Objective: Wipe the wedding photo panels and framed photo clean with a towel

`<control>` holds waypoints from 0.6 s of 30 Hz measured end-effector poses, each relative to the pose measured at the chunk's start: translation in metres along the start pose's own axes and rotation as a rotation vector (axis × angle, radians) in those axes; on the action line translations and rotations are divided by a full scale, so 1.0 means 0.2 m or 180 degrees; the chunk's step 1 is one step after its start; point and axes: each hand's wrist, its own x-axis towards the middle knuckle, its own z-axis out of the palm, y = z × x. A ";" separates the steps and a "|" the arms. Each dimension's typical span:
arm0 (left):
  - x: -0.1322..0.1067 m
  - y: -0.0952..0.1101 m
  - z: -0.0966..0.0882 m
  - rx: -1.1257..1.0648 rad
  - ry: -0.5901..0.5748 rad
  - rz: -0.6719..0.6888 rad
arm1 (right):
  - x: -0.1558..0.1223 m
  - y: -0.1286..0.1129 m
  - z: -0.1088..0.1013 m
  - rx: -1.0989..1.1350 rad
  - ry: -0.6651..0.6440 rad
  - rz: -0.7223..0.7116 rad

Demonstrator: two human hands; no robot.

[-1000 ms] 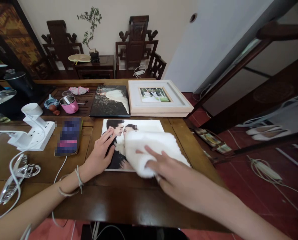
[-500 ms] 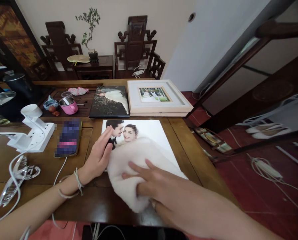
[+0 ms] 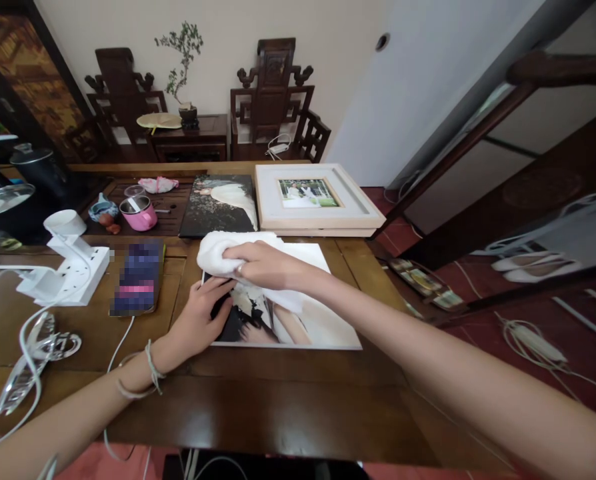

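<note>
A large photo print of a couple lies flat on the wooden table in front of me. My left hand rests flat on its left edge, fingers stretched out, pressing it down. My right hand presses a white fluffy cloth against the print's upper left corner, fingers curled over the cloth. The cloth trails down toward the print's middle under my forearm.
Behind the print lie a dark photo panel and a white-framed photo. A phone with a cable, a white power strip and a pink cup sit on the left. Carved wooden chairs stand at the back wall.
My right hand has swept the cloth from the print's near lower part up to its far left corner. My left hand has stayed on the left edge.
</note>
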 end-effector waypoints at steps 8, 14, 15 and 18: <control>-0.02 0.00 0.01 -0.0037 -0.0019 -0.0024 | -0.25 0.21 -0.07 0.0038 0.0274 0.0397; -0.02 0.00 0.00 -0.0068 -0.0040 -0.0024 | -0.58 0.35 -0.05 -0.0053 0.0562 0.0928; -0.02 0.00 0.00 -0.0071 -0.0044 -0.0032 | -0.64 0.32 -0.03 -0.0085 0.0522 0.1039; -0.01 0.01 0.00 -0.0068 -0.0083 -0.0075 | -0.81 0.18 0.02 0.0033 0.0066 0.1224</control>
